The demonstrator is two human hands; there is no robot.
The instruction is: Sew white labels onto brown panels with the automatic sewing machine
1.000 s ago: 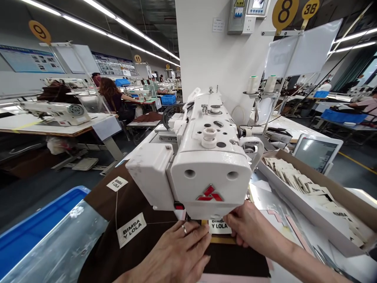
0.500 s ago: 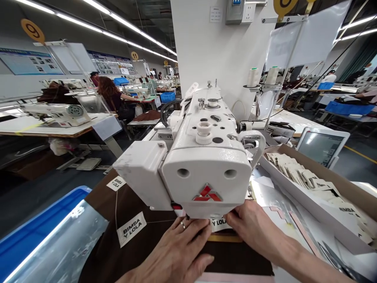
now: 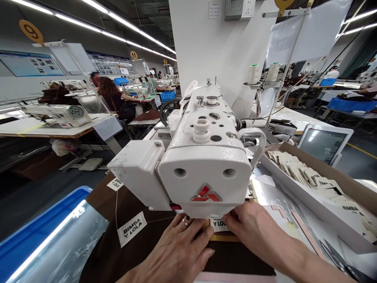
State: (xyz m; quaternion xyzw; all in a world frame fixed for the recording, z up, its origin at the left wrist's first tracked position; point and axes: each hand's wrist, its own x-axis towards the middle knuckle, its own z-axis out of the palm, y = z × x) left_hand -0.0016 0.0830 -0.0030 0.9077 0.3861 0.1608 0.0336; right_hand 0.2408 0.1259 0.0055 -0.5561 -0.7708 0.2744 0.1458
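A white sewing machine (image 3: 203, 165) with a red three-diamond badge stands in the middle. Dark brown fabric (image 3: 100, 251) lies under its head. My left hand (image 3: 176, 243), a ring on one finger, rests flat on the fabric with fingers stretched out and thumb apart, fingertips partly under the head. Just right of it, a white label (image 3: 218, 225) printed with black letters lies above a yellow strip (image 3: 225, 237). Thumb and curled fingers of my right hand (image 3: 250, 224) close at the label's right edge; some fingertips are hidden. Another label (image 3: 132, 228) lies on the fabric at left, joined by a thread.
A long box (image 3: 312, 212) of labels stands at right, beside a tablet-like screen (image 3: 324, 143). Scissors (image 3: 338, 255) lie near the right front. A blue bin (image 3: 41, 232) sits at left. Thread cones (image 3: 253, 74) stand behind. Another person (image 3: 113, 98) sits further back.
Both hands have barely moved; my left fingertips lie slightly further under the machine head, and my right thumb covers a little more of the label. The view has shifted slightly.
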